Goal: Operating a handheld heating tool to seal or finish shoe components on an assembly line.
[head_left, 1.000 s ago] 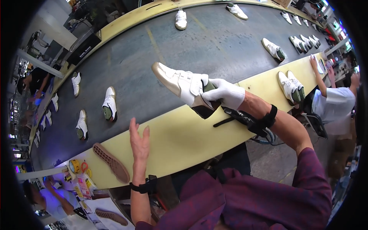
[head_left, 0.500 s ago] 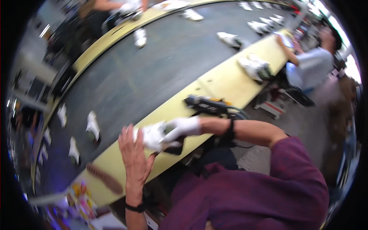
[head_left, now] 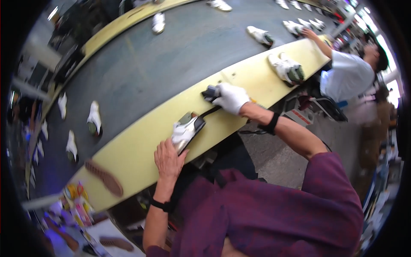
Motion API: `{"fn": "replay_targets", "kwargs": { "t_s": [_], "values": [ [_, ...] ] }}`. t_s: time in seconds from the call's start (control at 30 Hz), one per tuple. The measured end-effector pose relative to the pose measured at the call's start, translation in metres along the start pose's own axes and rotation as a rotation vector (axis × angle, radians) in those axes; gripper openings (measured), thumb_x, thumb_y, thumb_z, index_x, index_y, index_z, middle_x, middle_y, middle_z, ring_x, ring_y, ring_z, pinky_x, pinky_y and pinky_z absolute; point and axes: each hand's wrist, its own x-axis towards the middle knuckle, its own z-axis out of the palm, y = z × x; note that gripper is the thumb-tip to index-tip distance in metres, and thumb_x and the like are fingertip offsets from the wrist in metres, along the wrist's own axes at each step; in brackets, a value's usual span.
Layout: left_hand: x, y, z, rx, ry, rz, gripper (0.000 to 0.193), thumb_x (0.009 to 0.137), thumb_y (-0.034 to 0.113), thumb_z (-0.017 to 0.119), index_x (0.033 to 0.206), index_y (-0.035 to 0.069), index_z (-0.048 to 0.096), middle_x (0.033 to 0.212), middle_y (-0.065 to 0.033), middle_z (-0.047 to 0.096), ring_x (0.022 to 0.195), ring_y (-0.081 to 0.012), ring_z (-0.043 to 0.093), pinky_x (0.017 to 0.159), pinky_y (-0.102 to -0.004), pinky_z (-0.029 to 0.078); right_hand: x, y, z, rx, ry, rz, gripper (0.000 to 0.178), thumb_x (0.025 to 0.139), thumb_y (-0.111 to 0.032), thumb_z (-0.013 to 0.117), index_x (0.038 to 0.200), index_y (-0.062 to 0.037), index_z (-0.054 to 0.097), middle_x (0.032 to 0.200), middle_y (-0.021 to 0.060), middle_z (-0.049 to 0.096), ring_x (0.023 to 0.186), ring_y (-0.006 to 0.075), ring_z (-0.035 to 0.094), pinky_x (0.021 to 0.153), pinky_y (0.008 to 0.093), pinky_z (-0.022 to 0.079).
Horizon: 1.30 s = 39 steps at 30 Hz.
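Observation:
A white and green shoe (head_left: 185, 130) with a dark lower edge rests at a tilt on the pale yellow ledge (head_left: 141, 139). My bare left hand (head_left: 169, 159) grips it by the toe end. Farther right, my right hand (head_left: 232, 98), in a white glove, is closed around a black hand-held tool (head_left: 209, 93). A dark cord or strap runs below that hand toward the shoe's heel; where it ends I cannot tell. A brown shoe sole (head_left: 104, 177) lies on the ledge left of my left hand.
Beyond the ledge runs a grey conveyor belt (head_left: 141, 77) carrying several white shoes. A pair of white and green shoes (head_left: 286, 68) stands on the ledge at right. Past it a person (head_left: 349, 75) reaches toward the belt. Another brown sole (head_left: 116, 243) lies at lower left.
My right hand has let go of the shoe, moved up and right, and taken hold of the black tool. The shoe has turned, heel upward. The person at right now reaches farther out.

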Motion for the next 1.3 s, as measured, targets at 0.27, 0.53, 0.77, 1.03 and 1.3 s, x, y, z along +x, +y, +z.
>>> {"fn": "replay_targets", "kwargs": {
  "t_s": [0.27, 0.53, 0.77, 1.03, 1.3],
  "values": [
    [-0.023, -0.012, 0.02, -0.171, 0.006, -0.118, 0.055, 0.084, 0.028, 0.087, 0.121, 0.002, 0.058, 0.108, -0.0182, 0.065, 0.096, -0.0386, 0.071, 0.08, -0.0496, 0.058, 0.008, -0.042, -0.021, 0.16, -0.241, 0.017, 0.048, 0.09, -0.044, 0.081, 0.11, -0.0016, 0.072, 0.094, 0.0184, 0.076, 0.088, 0.0315, 0.075, 0.081, 0.0408, 0.057],
    [-0.023, -0.005, 0.027, -0.122, 0.026, -0.147, 0.05, 0.084, 0.018, 0.085, 0.122, 0.001, 0.057, 0.107, -0.0172, 0.063, 0.094, -0.0373, 0.069, 0.076, -0.0481, 0.055, -0.006, -0.181, -0.043, -0.054, -0.459, -0.224, 0.04, 0.089, -0.041, 0.078, 0.11, -0.0067, 0.076, 0.091, 0.019, 0.077, 0.082, 0.0345, 0.075, 0.078, 0.0421, 0.058],
    [-0.046, -0.018, 0.019, -0.11, 0.088, -0.137, 0.049, 0.09, 0.021, 0.079, 0.13, 0.001, 0.058, 0.1, -0.0136, 0.063, 0.088, -0.0327, 0.067, 0.074, -0.045, 0.051, 0.014, -0.196, -0.013, -0.222, -0.654, -0.168, 0.043, 0.087, -0.047, 0.079, 0.099, -0.0054, 0.077, 0.089, 0.0209, 0.076, 0.082, 0.0396, 0.075, 0.077, 0.0456, 0.058],
    [-0.05, -0.025, 0.022, -0.096, 0.081, -0.099, 0.036, 0.096, 0.016, 0.069, 0.126, -0.002, 0.063, 0.086, -0.0126, 0.066, 0.075, -0.0297, 0.07, 0.069, -0.0423, 0.052, 0.018, -0.175, -0.004, -0.067, -0.578, -0.186, 0.042, 0.083, -0.044, 0.082, 0.099, -0.0052, 0.079, 0.082, 0.0132, 0.076, 0.075, 0.026, 0.074, 0.075, 0.0394, 0.057],
    [-0.049, -0.023, 0.022, -0.176, 0.063, -0.161, 0.043, 0.091, 0.016, 0.078, 0.127, 0.0, 0.063, 0.091, -0.0153, 0.069, 0.079, -0.0352, 0.07, 0.072, -0.0456, 0.053, 0.034, -0.187, -0.005, -0.207, -0.717, -0.2, 0.043, 0.085, -0.044, 0.081, 0.095, -0.002, 0.079, 0.076, 0.0144, 0.074, 0.071, 0.0233, 0.073, 0.07, 0.0388, 0.057]
  ]
}}
